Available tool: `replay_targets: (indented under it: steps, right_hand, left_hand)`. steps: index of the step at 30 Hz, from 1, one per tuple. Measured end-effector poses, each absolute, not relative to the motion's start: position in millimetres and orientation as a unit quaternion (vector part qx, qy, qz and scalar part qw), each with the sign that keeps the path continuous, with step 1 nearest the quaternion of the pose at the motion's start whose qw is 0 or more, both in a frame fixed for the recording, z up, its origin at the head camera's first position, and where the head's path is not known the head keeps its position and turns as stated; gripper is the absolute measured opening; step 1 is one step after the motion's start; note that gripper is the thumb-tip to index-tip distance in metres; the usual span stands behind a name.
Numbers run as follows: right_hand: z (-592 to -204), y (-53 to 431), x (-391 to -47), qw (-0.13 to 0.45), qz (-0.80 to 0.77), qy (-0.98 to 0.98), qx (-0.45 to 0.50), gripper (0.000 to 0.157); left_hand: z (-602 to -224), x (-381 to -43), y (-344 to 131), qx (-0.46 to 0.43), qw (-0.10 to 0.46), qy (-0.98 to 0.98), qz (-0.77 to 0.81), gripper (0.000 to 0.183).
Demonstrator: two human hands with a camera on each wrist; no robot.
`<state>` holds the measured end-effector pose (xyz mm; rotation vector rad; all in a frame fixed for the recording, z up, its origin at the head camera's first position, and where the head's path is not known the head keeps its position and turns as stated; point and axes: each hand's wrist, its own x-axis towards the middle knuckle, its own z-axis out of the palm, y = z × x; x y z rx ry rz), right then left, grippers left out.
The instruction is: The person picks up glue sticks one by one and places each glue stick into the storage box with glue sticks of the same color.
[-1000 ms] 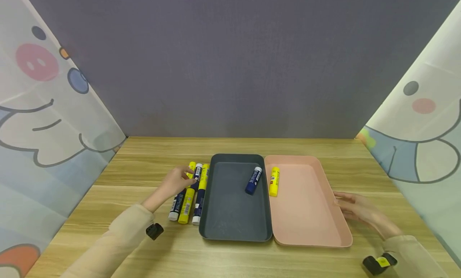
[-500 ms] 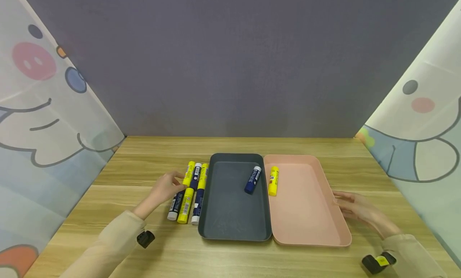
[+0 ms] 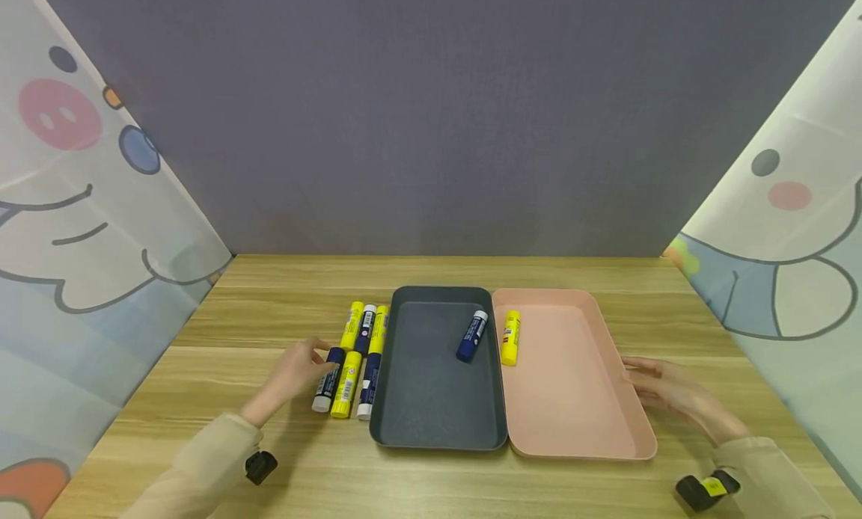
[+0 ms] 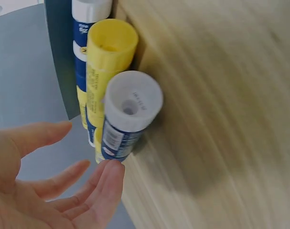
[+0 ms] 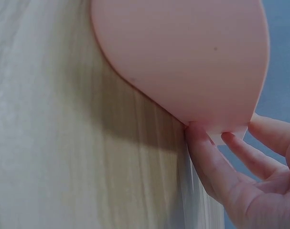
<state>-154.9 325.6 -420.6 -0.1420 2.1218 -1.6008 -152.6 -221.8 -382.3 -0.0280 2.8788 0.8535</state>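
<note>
My left hand (image 3: pixel 294 373) is beside a blue glue stick (image 3: pixel 325 390) with a white cap, at the near left of a cluster. In the left wrist view its fingertips (image 4: pixel 115 168) are at that stick's far end, and the thumb stands apart. Whether they touch the stick I cannot tell. A yellow glue stick (image 3: pixel 346 388) lies right beside the blue one. My right hand (image 3: pixel 673 392) rests its fingertips (image 5: pixel 195 129) against the outer side of the pink tray (image 3: pixel 572 422), fingers fairly straight.
More yellow and blue glue sticks lie behind and beside these, against the dark grey tray (image 3: pixel 438 422). One blue glue stick (image 3: pixel 472 336) is inside that tray. A yellow glue stick (image 3: pixel 510 338) lies in the pink tray. A grey panel (image 3: pixel 438 130) stands behind the table.
My left hand has drawn back from over the rear glue sticks, down and left to the near blue one. The right hand stays at the pink tray.
</note>
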Motion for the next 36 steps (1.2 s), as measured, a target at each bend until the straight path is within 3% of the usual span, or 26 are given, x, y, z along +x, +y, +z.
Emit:
replay_targets:
  steps: [36]
  right_hand:
    - [-424,325,-155,0.237,-0.578,0.78,-0.045,0.064]
  left_hand:
    - [-404,-150,-223,-0.054,0.101,0.946,0.304,0.047]
